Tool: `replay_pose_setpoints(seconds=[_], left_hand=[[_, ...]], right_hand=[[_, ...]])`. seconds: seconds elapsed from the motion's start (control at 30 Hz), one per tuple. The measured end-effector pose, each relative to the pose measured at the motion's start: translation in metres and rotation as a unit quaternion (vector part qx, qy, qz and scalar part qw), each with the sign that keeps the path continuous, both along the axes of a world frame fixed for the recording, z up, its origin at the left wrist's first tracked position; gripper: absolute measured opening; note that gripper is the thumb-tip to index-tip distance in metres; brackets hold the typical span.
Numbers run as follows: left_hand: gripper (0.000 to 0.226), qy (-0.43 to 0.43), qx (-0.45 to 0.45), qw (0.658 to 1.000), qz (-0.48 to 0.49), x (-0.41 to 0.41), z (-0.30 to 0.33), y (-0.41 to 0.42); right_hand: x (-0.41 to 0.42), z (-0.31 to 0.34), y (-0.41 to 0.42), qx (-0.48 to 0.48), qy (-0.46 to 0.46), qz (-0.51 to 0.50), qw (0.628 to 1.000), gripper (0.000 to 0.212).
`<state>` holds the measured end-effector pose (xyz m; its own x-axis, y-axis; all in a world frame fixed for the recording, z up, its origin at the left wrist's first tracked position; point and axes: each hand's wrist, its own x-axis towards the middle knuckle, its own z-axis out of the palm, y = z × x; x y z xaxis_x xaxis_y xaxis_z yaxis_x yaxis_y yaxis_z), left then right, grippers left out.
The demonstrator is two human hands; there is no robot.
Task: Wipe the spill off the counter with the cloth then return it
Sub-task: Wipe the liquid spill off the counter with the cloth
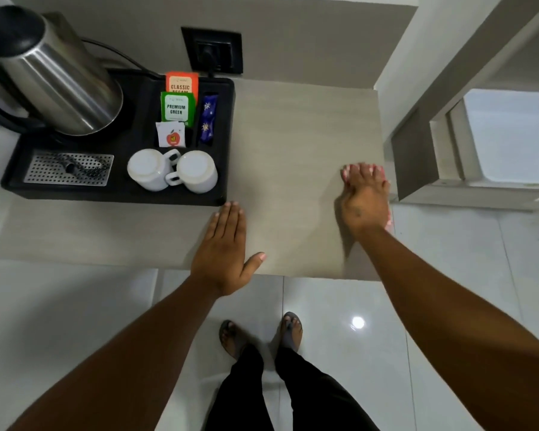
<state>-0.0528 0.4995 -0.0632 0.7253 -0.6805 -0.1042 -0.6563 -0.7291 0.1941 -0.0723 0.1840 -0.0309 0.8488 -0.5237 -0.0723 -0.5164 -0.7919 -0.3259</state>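
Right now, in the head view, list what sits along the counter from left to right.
Kettle → perforated drip grille → two upturned white cups → left hand, flat on the counter → right hand, pressing a pink cloth at the right edge.

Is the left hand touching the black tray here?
Apart. In the head view, the left hand lies flat on the counter, and a thin strip of counter shows between its fingertips and the black tray edge.
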Motion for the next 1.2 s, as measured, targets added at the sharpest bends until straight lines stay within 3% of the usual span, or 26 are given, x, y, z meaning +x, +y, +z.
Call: replay_pose_setpoints(seconds=[0.07,0.23,0.43,0.73,1.07,1.2], left_hand=[[0.098,0.001,0.011,1.0,-0.022,0.005,0.002,-0.001],[0.099,-0.007,0.026,0.999,-0.047,0.012,0.001,0.002],[0.102,0.007,0.017,0.997,-0.08,0.024,0.002,0.011],[0.106,0.038,-0.003,0.997,-0.067,0.028,0.004,0.008],[0.106,0.022,-0.025,0.997,-0.066,0.03,-0.004,0.007],[0.107,0.018,-0.034,0.997,-0.068,0.029,-0.002,0.008]], right_hand=[[0.01,-0.002,0.031,0.012,-0.012,-0.011,1.0,0.054],[-0.048,-0.012,0.127,0.009,-0.026,0.122,0.992,0.063],[-0.078,-0.01,0.068,0.007,-0.008,0.027,1.0,0.056],[0.047,-0.003,-0.021,-0.015,-0.011,-0.067,0.998,0.049],[0.181,0.002,-0.029,-0.016,0.017,-0.001,1.0,0.05],[0.214,0.004,0.025,0.007,0.008,0.097,0.995,0.05]])
